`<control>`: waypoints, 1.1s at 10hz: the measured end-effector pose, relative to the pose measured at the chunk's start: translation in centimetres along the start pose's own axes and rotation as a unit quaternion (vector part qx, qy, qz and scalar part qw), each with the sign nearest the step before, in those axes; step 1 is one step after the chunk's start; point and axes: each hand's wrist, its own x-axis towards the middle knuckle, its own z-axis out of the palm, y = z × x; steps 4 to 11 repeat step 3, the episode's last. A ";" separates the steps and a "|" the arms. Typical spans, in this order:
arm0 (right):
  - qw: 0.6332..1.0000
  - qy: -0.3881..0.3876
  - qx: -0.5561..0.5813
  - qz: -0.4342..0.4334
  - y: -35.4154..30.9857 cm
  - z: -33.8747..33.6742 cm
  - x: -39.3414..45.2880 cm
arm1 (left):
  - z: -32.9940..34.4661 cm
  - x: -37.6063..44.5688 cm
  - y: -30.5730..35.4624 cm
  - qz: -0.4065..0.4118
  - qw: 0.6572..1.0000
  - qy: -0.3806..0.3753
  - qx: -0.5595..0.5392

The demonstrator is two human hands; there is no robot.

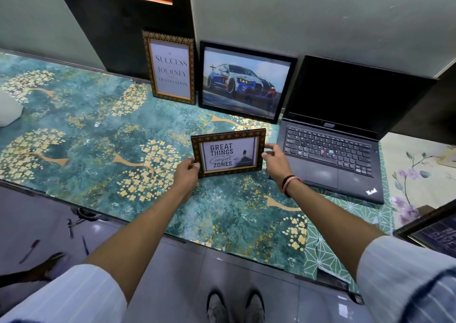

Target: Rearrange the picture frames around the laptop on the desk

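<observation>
A small patterned frame reading "Great Things" point(229, 153) stands upright on the desk, left of the open black laptop point(330, 150). My left hand point(186, 174) grips its left edge and my right hand point(275, 158) grips its right edge. Behind it, a tall "Success" frame point(170, 67) and a black car-photo frame point(244, 82) lean against the wall. Another dark frame point(431, 229) pokes in at the right edge.
The desk has a teal floral cover point(86, 130); its front edge runs diagonally above a tiled floor. A pale object point(8, 109) sits at the far left. Pens and small tools point(71, 226) lie on the floor below. My shoes point(235, 306) show at the bottom.
</observation>
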 end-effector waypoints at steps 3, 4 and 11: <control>0.999 0.037 -0.012 0.036 1.1 1.0 -1.3 | 1.1 -4.2 1.3 -0.019 1.000 0.011 -0.020; 0.999 0.037 -0.012 0.036 1.1 1.0 -1.3 | 1.1 -4.2 1.3 -0.019 1.000 0.011 -0.020; 0.999 0.037 -0.012 0.036 1.1 1.0 -1.3 | 1.1 -4.2 1.3 -0.019 1.000 0.011 -0.020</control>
